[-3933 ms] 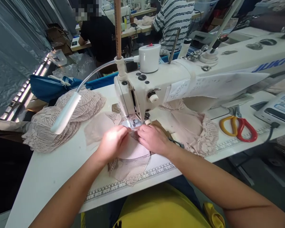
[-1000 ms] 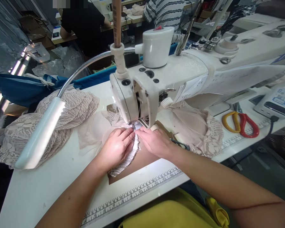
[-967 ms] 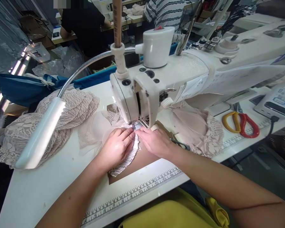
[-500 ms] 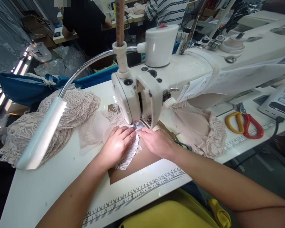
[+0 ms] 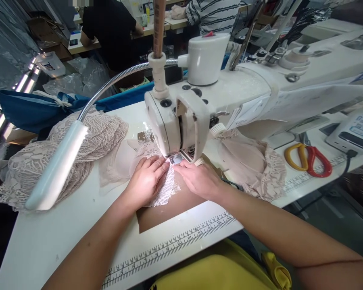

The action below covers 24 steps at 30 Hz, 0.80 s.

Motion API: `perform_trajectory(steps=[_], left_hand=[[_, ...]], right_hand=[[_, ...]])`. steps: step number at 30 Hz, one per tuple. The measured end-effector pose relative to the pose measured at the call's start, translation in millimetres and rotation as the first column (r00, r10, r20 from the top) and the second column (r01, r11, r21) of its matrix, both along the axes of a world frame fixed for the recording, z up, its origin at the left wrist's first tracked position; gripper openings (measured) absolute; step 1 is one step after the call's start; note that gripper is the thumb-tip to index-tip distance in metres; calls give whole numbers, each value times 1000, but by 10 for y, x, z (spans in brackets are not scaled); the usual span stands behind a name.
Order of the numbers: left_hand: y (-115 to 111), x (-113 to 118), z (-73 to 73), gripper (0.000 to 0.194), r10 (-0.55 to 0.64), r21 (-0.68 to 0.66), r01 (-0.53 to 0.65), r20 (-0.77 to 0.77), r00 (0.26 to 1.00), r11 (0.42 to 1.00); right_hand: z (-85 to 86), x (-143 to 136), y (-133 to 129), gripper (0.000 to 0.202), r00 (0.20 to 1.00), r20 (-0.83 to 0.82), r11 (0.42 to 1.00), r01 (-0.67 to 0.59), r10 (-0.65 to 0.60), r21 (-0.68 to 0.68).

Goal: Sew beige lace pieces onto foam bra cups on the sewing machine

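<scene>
Under the needle area of a white sewing machine (image 5: 196,108) lies a pale pink lace piece (image 5: 166,192), on a brown sheet over the table. My left hand (image 5: 148,177) rests flat on the lace, fingers stretched toward the presser foot (image 5: 174,159). From the right, my right hand (image 5: 196,177) has its thumb and forefinger pinched at the lace's edge, close to the foot; the exact grip is partly hidden. Sheer fabric with a moulded cup (image 5: 122,159) lies beyond my left hand and joins the lace.
Stacked lace cups (image 5: 93,133) lie left under a lamp (image 5: 59,165). Another lace cup piece (image 5: 245,157) sits right of the machine, near red-and-yellow scissors (image 5: 319,161). A ruler strip (image 5: 169,249) runs along the front edge. Two people sit across at the back.
The lace has fed away from me under the foot, so its near end sits farther forward. My left hand has shifted slightly left; the view has moved a little.
</scene>
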<state>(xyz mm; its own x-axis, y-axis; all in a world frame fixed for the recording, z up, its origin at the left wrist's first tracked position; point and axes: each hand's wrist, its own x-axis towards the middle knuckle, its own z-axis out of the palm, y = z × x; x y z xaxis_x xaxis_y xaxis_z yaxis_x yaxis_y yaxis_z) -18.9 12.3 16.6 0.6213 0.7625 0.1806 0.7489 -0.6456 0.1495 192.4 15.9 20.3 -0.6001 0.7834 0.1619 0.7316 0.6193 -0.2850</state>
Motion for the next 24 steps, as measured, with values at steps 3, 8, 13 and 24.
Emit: perform_trajectory(steps=[3, 8, 13, 24], left_hand=[[-23, -9, 26, 36, -7, 26, 8, -38, 999, 1000], [-51, -35, 45, 38, -130, 38, 131, -22, 991, 991], [-47, -54, 18, 35, -203, 48, 202, 30, 979, 978], [-88, 70, 75, 36, -59, 2, 59, -21, 998, 998]], right_hand=[[-17, 22, -2, 29, 999, -18, 999, -28, 29, 34], [-50, 56, -10, 25, 994, -47, 990, -98, 103, 97], [-74, 53, -24, 23, 994, -2, 985, -109, 110, 132], [-51, 10, -33, 26, 999, 39, 997, -15, 12, 81]])
